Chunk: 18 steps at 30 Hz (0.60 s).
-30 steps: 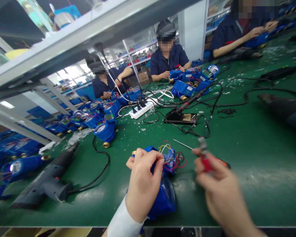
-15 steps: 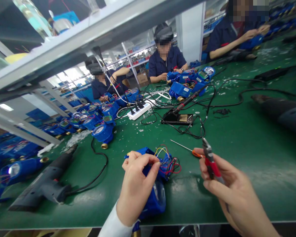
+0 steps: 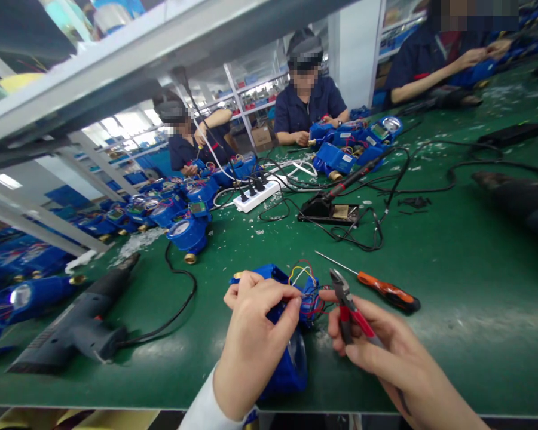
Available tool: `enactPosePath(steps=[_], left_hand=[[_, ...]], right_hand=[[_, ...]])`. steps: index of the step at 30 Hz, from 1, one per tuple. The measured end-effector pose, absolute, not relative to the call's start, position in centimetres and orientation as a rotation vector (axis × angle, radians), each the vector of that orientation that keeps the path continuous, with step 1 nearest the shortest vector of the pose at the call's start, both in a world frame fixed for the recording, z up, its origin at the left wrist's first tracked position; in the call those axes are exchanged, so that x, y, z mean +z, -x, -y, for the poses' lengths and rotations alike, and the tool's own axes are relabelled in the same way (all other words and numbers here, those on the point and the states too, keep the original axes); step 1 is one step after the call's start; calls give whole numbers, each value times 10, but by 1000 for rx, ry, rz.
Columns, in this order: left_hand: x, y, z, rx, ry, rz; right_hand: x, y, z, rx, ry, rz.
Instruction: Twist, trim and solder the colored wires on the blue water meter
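Observation:
A blue meter (image 3: 291, 364) lies on the green table near its front edge, partly hidden by my left hand (image 3: 255, 328). Thumb and index finger of that hand are pinched on a thin wire, beside the red, yellow and white wires (image 3: 302, 273) of the meter's opened housing. My right hand (image 3: 376, 340) is wrapped round red-handled cutters (image 3: 350, 307), their jaws pointing up and left, just right of the wires. An orange and black screwdriver (image 3: 388, 291) lies behind the right hand.
A heat gun (image 3: 78, 322) lies at the left, another (image 3: 520, 200) at the right. Behind are a soldering iron stand (image 3: 325, 209), a white power strip (image 3: 260, 194), cables and blue meters (image 3: 188, 234). A shelf beam crosses the upper left. Three people sit across the table.
My right hand has moved left with the cutters, close to the wires, uncovering the screwdriver's handle. My left hand keeps its pinch. The view has shifted slightly.

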<state>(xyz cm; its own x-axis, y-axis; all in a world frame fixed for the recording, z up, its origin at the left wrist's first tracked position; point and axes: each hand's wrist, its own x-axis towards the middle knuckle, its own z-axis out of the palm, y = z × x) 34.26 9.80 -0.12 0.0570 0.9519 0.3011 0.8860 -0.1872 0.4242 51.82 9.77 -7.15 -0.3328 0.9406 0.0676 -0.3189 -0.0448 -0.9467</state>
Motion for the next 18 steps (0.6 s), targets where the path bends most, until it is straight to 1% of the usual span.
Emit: enactPosePath(steps=[4,10,12,16,18], left_hand=[[-1,-341,-98,779,-2192,-1902],[1,-338,-98,740,-2235,-1844],[1,-337,-97,769,-2244,-1813],[3,-333,-98,848,-2232,-1734],[4,-331,-98,905,-2211,-1688]], right_hand=[[-65,-517,-99,1586,799,1222],[-77,-517,-99,1345,928,1266],[-78,-523,-96,1178,996,1371],[-75,-537,-92,536,1127,1666],[-76,-543,-92,427,1173,1719]])
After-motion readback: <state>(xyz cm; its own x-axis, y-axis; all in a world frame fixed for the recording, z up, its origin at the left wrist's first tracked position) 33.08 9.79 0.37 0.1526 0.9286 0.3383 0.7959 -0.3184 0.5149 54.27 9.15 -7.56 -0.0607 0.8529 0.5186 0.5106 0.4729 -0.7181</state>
